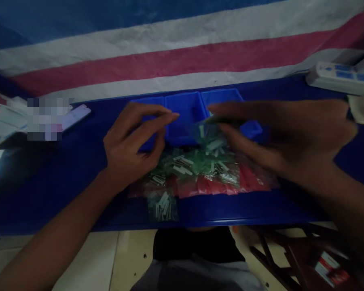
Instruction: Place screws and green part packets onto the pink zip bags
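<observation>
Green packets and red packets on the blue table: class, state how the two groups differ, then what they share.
The green packets lie nearer the blue bins; the red packets lie nearer the table's front edge. The right hand lifts a green packet; no red one is held. Both are small clear bags holding pale pieces.

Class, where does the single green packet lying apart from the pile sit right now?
In the head view, the lone green packet lies near the blue table's front edge, below the left hand.

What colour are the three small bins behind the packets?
Blue, seen in the head view: bins.
</observation>
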`<state>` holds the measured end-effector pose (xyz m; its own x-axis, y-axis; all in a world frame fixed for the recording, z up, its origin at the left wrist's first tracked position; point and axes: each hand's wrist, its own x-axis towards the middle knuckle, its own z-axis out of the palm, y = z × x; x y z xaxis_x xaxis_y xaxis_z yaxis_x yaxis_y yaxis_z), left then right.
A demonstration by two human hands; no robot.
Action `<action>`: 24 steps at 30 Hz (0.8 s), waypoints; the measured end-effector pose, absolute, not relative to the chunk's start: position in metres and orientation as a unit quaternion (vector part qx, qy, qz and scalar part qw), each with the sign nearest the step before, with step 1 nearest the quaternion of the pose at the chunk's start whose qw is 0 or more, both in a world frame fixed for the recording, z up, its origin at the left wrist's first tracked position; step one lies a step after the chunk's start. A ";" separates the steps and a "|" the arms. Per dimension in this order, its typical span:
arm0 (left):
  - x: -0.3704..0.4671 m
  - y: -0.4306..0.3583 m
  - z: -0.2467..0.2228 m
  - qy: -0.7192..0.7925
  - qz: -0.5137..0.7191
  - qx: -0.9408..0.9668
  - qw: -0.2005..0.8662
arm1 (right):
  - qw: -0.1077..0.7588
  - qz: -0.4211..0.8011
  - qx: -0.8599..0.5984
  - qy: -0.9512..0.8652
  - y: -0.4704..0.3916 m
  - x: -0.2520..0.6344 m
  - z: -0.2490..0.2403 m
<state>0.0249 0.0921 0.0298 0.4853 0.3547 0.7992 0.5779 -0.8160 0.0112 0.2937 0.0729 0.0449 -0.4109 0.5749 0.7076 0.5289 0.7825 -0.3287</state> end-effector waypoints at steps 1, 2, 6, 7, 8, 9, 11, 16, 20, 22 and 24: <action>0.025 0.091 0.030 -0.261 -0.432 -0.853 0.134 | 0.465 0.065 -0.360 -0.806 0.069 0.288 0.043; 0.025 0.090 0.031 -0.248 -0.433 -0.856 0.135 | 0.494 0.105 -0.380 -0.775 0.066 0.283 0.041; 0.027 0.081 0.036 -0.201 -0.418 -0.879 0.108 | 0.543 0.263 -0.361 -0.711 0.060 0.268 0.034; 0.028 0.079 0.036 -0.215 -0.426 -0.875 0.085 | 0.540 0.286 -0.348 -0.711 0.060 0.268 0.034; 0.030 0.077 0.036 -0.245 -0.442 -0.861 0.052 | 0.533 0.294 -0.335 -0.719 0.060 0.268 0.033; 0.032 0.076 0.036 -0.289 -0.464 -0.837 0.008 | 0.520 0.282 -0.326 -0.738 0.061 0.270 0.033; 0.036 0.075 0.034 -0.346 -0.516 -0.776 -0.108 | 0.488 0.193 -0.308 -0.794 0.062 0.274 0.033; 0.040 0.082 0.031 -0.300 -0.530 -0.704 -0.366 | 0.477 0.018 -0.303 -0.825 0.066 0.280 0.034; 0.038 0.083 0.034 -0.314 -0.517 -0.655 -0.453 | 0.447 0.013 -0.308 -0.840 0.065 0.285 0.033; 0.038 0.079 0.035 -0.329 -0.509 -0.652 -0.455 | 0.429 -0.033 -0.284 -0.857 0.065 0.287 0.031; 0.039 0.074 0.034 -0.349 -0.510 -0.673 -0.408 | 0.406 -0.061 -0.270 -0.871 0.065 0.289 0.029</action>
<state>0.0392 0.0741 0.0344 0.2375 0.8846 0.4013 0.0541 -0.4246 0.9038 0.2893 0.0650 0.0290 -0.5237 0.4213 0.7405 0.5204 0.8463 -0.1135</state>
